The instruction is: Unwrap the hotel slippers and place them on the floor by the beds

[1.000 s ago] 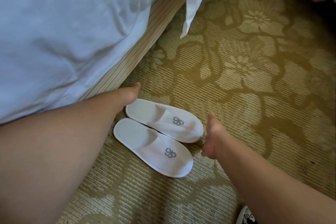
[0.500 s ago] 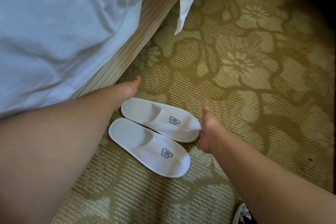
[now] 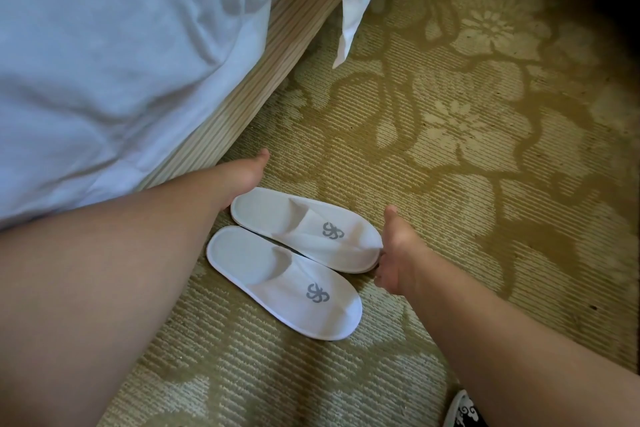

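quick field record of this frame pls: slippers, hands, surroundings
slippers: two white cloth slippers with grey logos, far one, near one, side by side on the floor, unwrapped
floor: olive floral-patterned carpet
left hand: at the far slipper's heel end; grip hidden
right hand: at the far slipper's toe; fingers hidden
bed: white sheet over striped beige base, beside the slippers

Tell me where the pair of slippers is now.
In the head view, the slippers lie side by side on the carpet, lower centre, between the left hand and right hand, near the bed.
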`<act>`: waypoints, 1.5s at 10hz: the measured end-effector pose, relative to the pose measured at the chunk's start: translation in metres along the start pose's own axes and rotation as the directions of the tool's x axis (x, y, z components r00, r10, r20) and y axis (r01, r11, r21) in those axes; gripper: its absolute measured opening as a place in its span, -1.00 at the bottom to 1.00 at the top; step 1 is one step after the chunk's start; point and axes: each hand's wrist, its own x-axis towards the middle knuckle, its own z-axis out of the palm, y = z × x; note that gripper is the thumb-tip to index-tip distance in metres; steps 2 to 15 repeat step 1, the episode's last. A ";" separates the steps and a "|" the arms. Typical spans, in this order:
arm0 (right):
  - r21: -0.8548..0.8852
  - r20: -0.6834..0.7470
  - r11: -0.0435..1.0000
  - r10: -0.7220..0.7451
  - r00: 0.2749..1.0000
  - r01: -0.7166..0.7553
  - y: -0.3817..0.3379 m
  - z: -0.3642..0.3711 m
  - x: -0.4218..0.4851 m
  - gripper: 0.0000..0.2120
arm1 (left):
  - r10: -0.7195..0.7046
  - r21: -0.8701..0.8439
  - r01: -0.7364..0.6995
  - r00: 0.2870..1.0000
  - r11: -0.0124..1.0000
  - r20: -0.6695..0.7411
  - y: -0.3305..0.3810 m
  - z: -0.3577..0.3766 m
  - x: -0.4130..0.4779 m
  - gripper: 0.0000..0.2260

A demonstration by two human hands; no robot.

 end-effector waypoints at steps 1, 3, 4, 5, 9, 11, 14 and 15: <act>-0.086 -0.029 0.994 -0.066 0.997 0.063 0.000 -0.001 -0.005 -0.31 | 0.016 0.105 -0.010 0.998 0.994 -0.056 0.000 0.003 -0.004 -0.25; -0.086 -0.029 0.994 -0.066 0.997 0.063 0.000 -0.001 -0.005 -0.31 | 0.016 0.105 -0.010 0.998 0.994 -0.056 0.000 0.003 -0.004 -0.25; -0.086 -0.029 0.994 -0.066 0.997 0.063 0.000 -0.001 -0.005 -0.31 | 0.016 0.105 -0.010 0.998 0.994 -0.056 0.000 0.003 -0.004 -0.25; -0.086 -0.029 0.994 -0.066 0.997 0.063 0.000 -0.001 -0.005 -0.31 | 0.016 0.105 -0.010 0.998 0.994 -0.056 0.000 0.003 -0.004 -0.25; -0.086 -0.029 0.994 -0.066 0.997 0.063 0.000 -0.001 -0.005 -0.31 | 0.016 0.105 -0.010 0.998 0.994 -0.056 0.000 0.003 -0.004 -0.25; -0.086 -0.029 0.994 -0.066 0.997 0.063 0.000 -0.001 -0.005 -0.31 | 0.016 0.105 -0.010 0.998 0.994 -0.056 0.000 0.003 -0.004 -0.25; -0.086 -0.029 0.994 -0.066 0.997 0.063 0.000 -0.001 -0.005 -0.31 | 0.016 0.105 -0.010 0.998 0.994 -0.056 0.000 0.003 -0.004 -0.25; -0.086 -0.029 0.994 -0.066 0.997 0.063 0.000 -0.001 -0.005 -0.31 | 0.016 0.105 -0.010 0.998 0.994 -0.056 0.000 0.003 -0.004 -0.25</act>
